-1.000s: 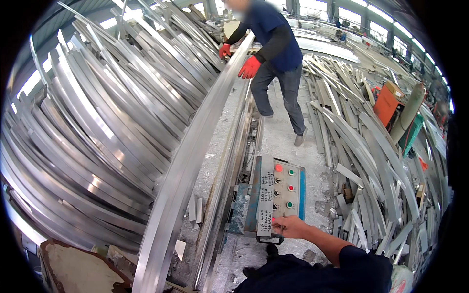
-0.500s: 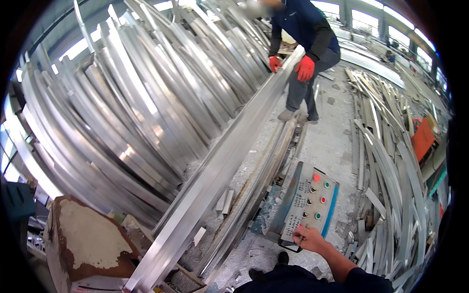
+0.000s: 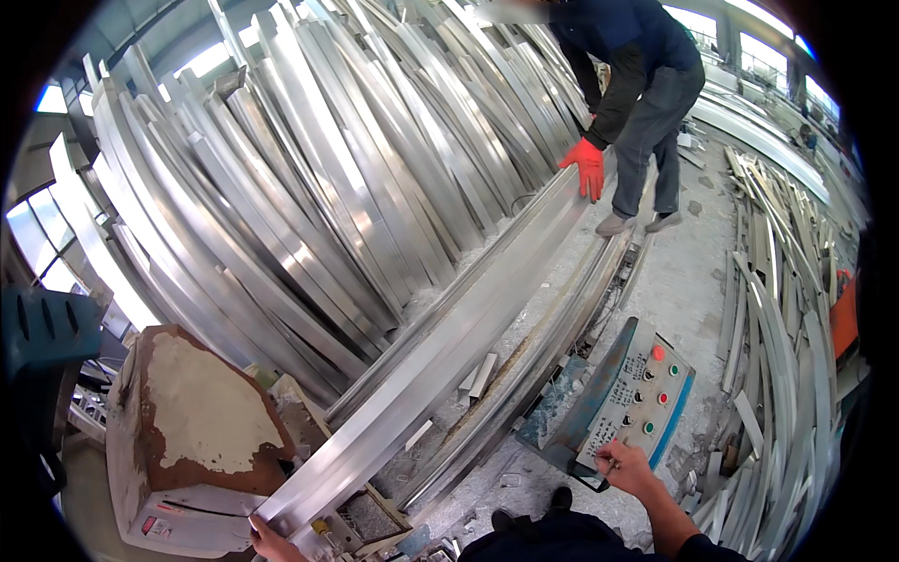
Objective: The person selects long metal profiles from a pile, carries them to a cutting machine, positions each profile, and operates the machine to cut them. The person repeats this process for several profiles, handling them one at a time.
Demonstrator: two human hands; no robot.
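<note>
Silver profile (image 3: 440, 365) against partly cropped left hand (image 3: 272, 542), control panel (image 3: 641, 395) under right hand (image 3: 630, 468), both hands' grips unclear.

Counted: one bare left hand (image 3: 272, 543) and one bare right hand (image 3: 627, 467) — two in all. One wide metal bar (image 3: 440, 365). One control box (image 3: 601, 403): two green buttons (image 3: 648, 428), at least two red buttons (image 3: 658, 353), three black knobs (image 3: 639, 398). One co-worker (image 3: 626, 28). Leaning bars (image 3: 309, 187) — too many to count.
</note>
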